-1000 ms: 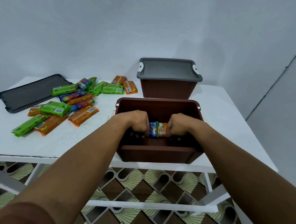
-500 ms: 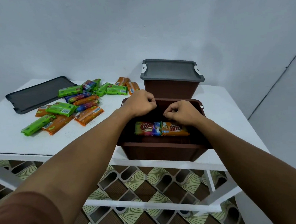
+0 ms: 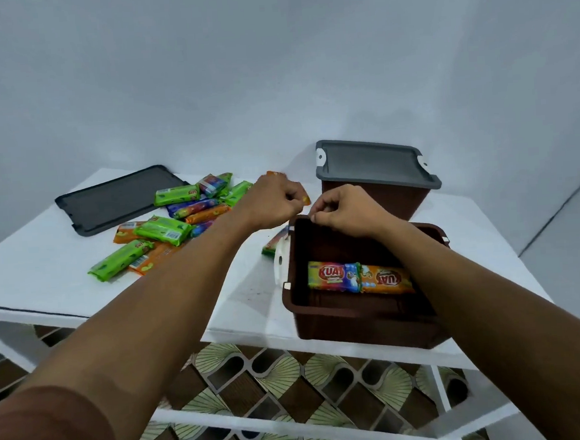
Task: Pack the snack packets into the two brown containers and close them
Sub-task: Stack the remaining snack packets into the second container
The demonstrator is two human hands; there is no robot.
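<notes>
The open brown container (image 3: 357,321) stands near the table's front edge. Inside it lie a multicoloured packet (image 3: 334,278) and an orange packet (image 3: 387,279), end to end. My right hand (image 3: 346,209) hovers over the container's far left corner, fingers curled with nothing in them. To its left, my left hand (image 3: 273,200) is also curled, above the table, and covers most of an orange packet (image 3: 306,199). A pile of green, orange and purple snack packets (image 3: 179,220) lies at the left. The second brown container (image 3: 376,200) stands behind, closed with a grey lid (image 3: 374,164).
A loose grey lid (image 3: 115,197) lies flat at the table's far left. A green packet (image 3: 276,241) sits just left of the open container, beside its white latch (image 3: 280,261). The white table (image 3: 239,305) ends close in front, with patterned floor below.
Both hands came up out of the open container, leaving the two packets lying inside. They moved away from me and to the left, with fingers still curled.
</notes>
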